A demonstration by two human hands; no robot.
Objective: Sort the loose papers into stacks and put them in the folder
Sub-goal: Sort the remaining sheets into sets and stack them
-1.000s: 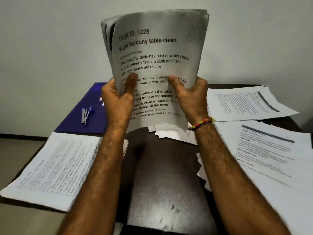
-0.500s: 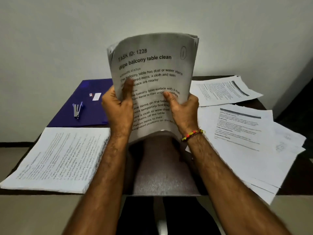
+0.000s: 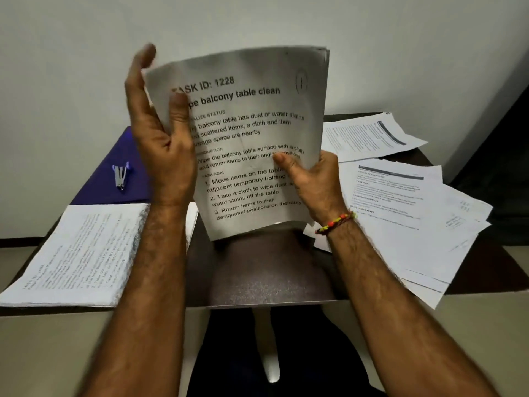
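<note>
I hold a stack of printed sheets upright over the middle of the dark table; its front page reads "TASK ID: 1228". My right hand grips the stack's lower right side, thumb on the front. Blurred by motion, my left hand stands along the stack's left edge with its fingers straight up and the thumb lying on the front page. The blue folder lies flat at the back left. A squared pile of papers rests at the front left. Loose sheets fan out on the right.
A small stapler lies on the folder. More printed sheets sit at the back right corner, some hanging over the table's right edge. White paper corners show under my right wrist. A pale wall stands close behind.
My left hand left the stack's lower part and slid up its left edge, fingers now straight. The stack came down and closer to me. My right hand's grip is unchanged.
</note>
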